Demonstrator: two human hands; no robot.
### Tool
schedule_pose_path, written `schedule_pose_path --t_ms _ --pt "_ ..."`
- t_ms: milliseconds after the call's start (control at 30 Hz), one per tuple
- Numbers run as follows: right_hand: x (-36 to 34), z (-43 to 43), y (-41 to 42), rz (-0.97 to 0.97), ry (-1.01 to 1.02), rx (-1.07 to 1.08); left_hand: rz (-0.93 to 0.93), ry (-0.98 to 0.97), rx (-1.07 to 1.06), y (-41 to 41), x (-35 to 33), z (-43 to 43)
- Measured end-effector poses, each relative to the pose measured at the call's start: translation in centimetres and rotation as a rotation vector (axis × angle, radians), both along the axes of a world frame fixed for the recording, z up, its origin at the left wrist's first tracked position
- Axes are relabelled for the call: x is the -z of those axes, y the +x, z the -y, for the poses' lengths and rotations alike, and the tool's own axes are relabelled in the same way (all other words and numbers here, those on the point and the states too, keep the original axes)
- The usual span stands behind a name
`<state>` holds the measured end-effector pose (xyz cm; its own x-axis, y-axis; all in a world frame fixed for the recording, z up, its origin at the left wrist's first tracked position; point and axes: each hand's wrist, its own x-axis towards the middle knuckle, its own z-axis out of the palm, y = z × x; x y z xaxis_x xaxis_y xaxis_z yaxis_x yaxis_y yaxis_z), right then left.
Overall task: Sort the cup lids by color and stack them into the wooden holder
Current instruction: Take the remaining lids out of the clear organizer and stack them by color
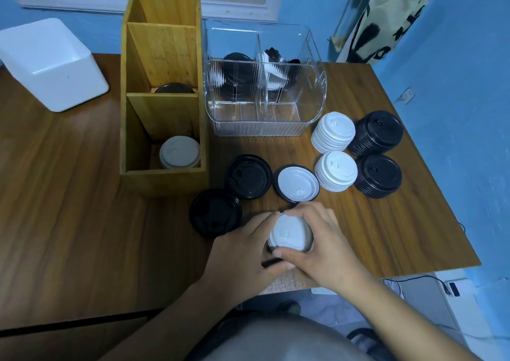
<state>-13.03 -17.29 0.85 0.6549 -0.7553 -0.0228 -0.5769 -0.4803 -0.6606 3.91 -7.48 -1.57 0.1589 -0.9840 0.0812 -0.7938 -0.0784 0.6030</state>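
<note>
Plain white lids (334, 131) and black lids (378, 132), yellow wooden holder (162, 56), brown wood-grain table (69, 195), blue wall (455, 56)

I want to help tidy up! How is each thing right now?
Wooden holder: upright, white lids in front slot, black lid in middle slot.
Held white lids: gripped by both hands.
Left hand: curled round those lids.
Right hand: curled round them too.
White stacks: two, standing on table.
Black stacks: two, beside the white ones.
Loose black lids: two, lying flat.
Single white lid: resting on a black lid.
Clear box: open, mixed lids inside.
</note>
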Motion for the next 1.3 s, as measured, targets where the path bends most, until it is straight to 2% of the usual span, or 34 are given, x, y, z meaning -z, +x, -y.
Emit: schedule_pose_path --t_ms 100,167,233,333,433,600,767,933,1000,1167,1233,1300 --pt "-0.9 1.2 -0.2 0.027 -0.042 -0.044 -0.005 -0.008 -0.002 0.0 0.0 0.0" --pt "-1.6 2.7 -0.3 0.085 -0.152 -0.008 0.015 -0.009 -0.002 0.1 -0.2 0.1" --pt "-2.0 4.5 -0.2 -0.03 -0.312 -0.004 0.028 0.005 -0.007 0.1 -0.2 0.2" --pt "-1.7 6.8 -0.1 -0.26 -0.35 -0.101 0.033 0.026 -0.003 0.1 -0.4 0.2" --pt "-1.9 7.6 -0.1 -0.295 -0.365 -0.169 0.032 0.031 0.001 0.1 -0.4 0.2" --pt "-2.1 7.0 0.4 -0.316 -0.561 -0.208 0.033 0.039 0.0 0.2 -0.5 0.1" --pt "-2.2 6.6 0.6 -0.11 -0.245 -0.066 0.023 0.036 0.002 0.2 -0.5 0.1" --pt "-4.3 6.3 0.8 0.134 -0.192 0.171 0.02 0.042 -0.003 0.1 -0.4 0.1" --pt "-4.6 4.9 0.2 0.293 -0.011 0.32 0.022 0.041 -0.008 0.1 -0.3 0.0" --pt "-3.2 0.1 -2.6 0.69 0.593 0.713 0.022 0.029 -0.019 0.0 -0.3 0.1" --pt "-2.3 -1.1 -3.5 0.773 0.712 0.859 0.02 0.021 -0.019 0.0 -0.3 0.0" --pt "-1.6 -2.1 -4.3 0.747 0.731 0.926 0.017 0.01 -0.027 -0.1 -0.4 0.0"
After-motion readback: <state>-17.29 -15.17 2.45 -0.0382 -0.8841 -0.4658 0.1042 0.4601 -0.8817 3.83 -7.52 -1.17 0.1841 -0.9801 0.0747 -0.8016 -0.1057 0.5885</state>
